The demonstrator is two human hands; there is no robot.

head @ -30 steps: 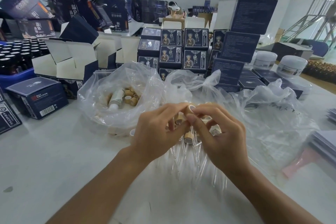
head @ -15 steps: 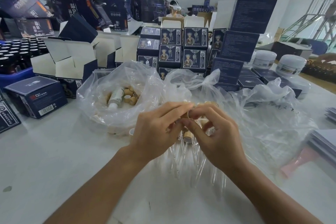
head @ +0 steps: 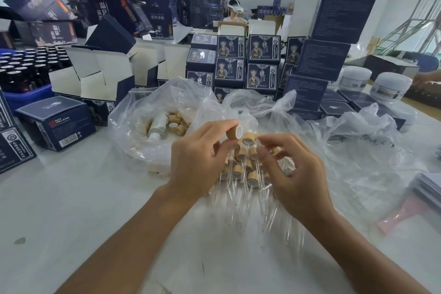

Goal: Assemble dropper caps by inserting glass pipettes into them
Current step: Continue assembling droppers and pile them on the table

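My left hand [head: 200, 162] pinches a tan wooden dropper cap [head: 234, 132] between thumb and forefinger, its white-lined opening turned toward my right hand. My right hand [head: 291, 174] hovers a little to the right, fingers loosely curled; whether it holds a glass pipette I cannot tell. Beneath both hands lies a heap of assembled caps with glass pipettes [head: 243, 169] on clear plastic. More loose caps [head: 176, 122] sit in an open plastic bag at the left, beside a white bottle [head: 157, 125].
Stacks of dark blue boxes [head: 248, 64] stand behind the bags, with open cartons [head: 95, 74] and a blue crate of dark bottles [head: 28, 67] at the left. White jars [head: 391, 86] stand at the right. A pink tool [head: 401, 217] lies near the right edge. A person sits far behind.
My hands, joined over the pile before, have come apart. The left hand has lifted slightly with the cap now plainly visible; the right hand has shifted right.
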